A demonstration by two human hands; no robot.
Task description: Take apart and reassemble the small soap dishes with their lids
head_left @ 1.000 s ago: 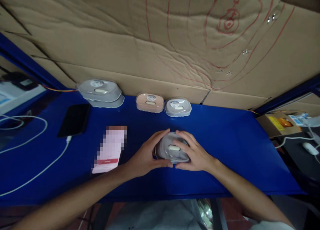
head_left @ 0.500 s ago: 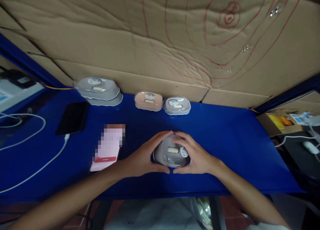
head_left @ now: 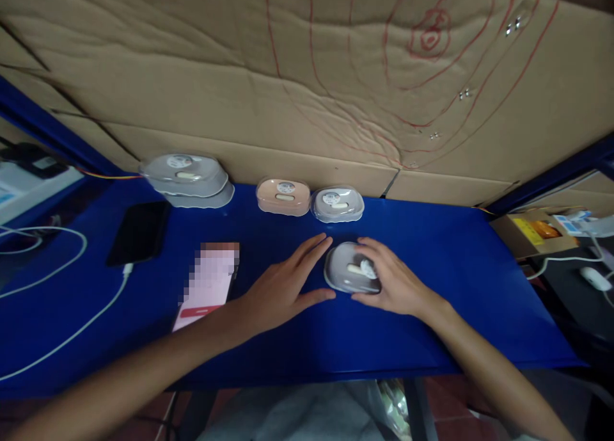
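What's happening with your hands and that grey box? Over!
Left hand open, beside grey box. Right hand curled round the box's right end. Lit phone off left, partly hidden by left forearm. Over.

Cardboard panel (head_left: 192,76) behind blue tabletop (head_left: 432,268)

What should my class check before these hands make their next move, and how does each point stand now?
1. Right hand around front box: ok.
2. Left hand around it too: not ok, held open beside it.
3. Front box's lid firmly shut: cannot tell.
4. Lit phone clear of left forearm in view: not ok, partly covered.
5. Cable clear of front box: ok.
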